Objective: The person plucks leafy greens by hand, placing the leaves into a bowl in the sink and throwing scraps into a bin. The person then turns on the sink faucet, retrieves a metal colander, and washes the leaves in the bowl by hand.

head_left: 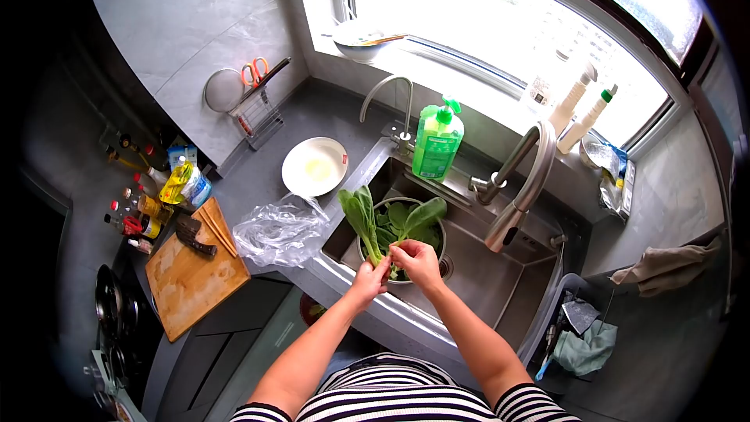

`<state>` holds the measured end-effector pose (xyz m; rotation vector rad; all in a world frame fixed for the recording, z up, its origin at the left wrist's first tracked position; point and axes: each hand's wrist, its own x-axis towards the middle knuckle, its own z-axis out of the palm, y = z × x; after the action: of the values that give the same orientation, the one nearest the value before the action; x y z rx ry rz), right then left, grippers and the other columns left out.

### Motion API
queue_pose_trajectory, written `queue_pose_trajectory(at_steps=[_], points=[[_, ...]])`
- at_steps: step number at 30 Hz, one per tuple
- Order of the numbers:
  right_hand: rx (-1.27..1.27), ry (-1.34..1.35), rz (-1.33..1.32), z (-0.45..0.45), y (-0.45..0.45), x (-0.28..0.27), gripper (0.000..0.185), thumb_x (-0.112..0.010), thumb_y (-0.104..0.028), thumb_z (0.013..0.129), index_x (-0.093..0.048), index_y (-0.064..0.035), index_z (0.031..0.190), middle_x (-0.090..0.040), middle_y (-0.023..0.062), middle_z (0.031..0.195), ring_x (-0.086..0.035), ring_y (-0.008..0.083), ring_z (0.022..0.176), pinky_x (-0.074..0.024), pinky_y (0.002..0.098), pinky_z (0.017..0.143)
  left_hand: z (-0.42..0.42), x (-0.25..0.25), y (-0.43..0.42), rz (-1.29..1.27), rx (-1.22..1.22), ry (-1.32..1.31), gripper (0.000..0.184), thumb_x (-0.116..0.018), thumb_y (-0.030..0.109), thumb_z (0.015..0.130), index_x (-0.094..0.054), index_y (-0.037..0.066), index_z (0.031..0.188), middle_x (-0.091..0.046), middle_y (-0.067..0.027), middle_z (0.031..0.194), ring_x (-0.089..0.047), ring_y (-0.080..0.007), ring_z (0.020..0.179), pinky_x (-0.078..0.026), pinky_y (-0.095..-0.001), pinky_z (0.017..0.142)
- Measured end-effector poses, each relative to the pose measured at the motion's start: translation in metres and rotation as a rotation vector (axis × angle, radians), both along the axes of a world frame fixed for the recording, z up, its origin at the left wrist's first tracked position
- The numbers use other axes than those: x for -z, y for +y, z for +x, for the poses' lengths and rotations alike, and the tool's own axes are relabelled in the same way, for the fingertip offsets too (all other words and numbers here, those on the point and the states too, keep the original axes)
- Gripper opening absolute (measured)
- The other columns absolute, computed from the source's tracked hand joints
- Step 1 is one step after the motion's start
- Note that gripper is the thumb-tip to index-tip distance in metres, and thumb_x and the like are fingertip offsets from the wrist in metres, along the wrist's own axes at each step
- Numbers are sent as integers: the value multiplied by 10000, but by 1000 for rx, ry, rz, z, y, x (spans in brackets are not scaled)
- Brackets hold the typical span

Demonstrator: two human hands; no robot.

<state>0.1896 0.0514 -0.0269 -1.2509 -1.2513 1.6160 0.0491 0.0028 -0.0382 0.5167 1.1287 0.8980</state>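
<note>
Over the sink, my left hand (370,281) is closed around the stems of some leafy greens (360,219), whose broad leaves point up and away from me. My right hand (416,261) pinches the stalk of a green leaf (424,216) right beside it. The fingertips of both hands nearly meet at the stems. Below them sits a round metal-rimmed bowl (442,244) with more dark green leaves inside, standing in the left part of the steel sink (482,281).
A curved faucet (525,180) rises behind the sink, near a green soap bottle (438,143). To the left are a crumpled plastic bag (282,230), a white bowl (315,167) and a cutting board (187,281) holding a dark-handled knife (194,236). A bin (564,291) stands at right.
</note>
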Motion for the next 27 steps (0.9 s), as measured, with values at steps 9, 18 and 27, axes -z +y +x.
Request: queue_pose_trajectory(at_steps=[9, 18, 27], points=[[174, 339, -345, 16, 18, 33, 199, -611, -169, 882, -626, 9, 969, -641, 54, 809, -612, 117, 660, -520, 216, 634, -5, -17, -4, 16, 25, -502, 194, -504, 242, 938, -416, 123, 814, -372, 38, 672, -306, -34, 550, -241, -170, 429], [-233, 32, -35, 15, 12, -20, 330, -649, -195, 855, -608, 35, 1087, -654, 35, 903, -599, 86, 760, -475, 228, 647, -9, -17, -3, -54, 191, -262, 169, -508, 244, 930, -430, 165, 803, -326, 63, 642, -284, -32, 532, -195, -184, 409], [-116, 147, -31, 5, 8, -13, 117, -661, -102, 836, -580, -19, 853, -609, -2, 769, -549, 54, 665, -461, 208, 599, -1, -18, -8, 83, 44, 80, 188, -534, 320, 933, -494, 139, 970, -454, 58, 745, -356, -28, 585, -278, -173, 461]])
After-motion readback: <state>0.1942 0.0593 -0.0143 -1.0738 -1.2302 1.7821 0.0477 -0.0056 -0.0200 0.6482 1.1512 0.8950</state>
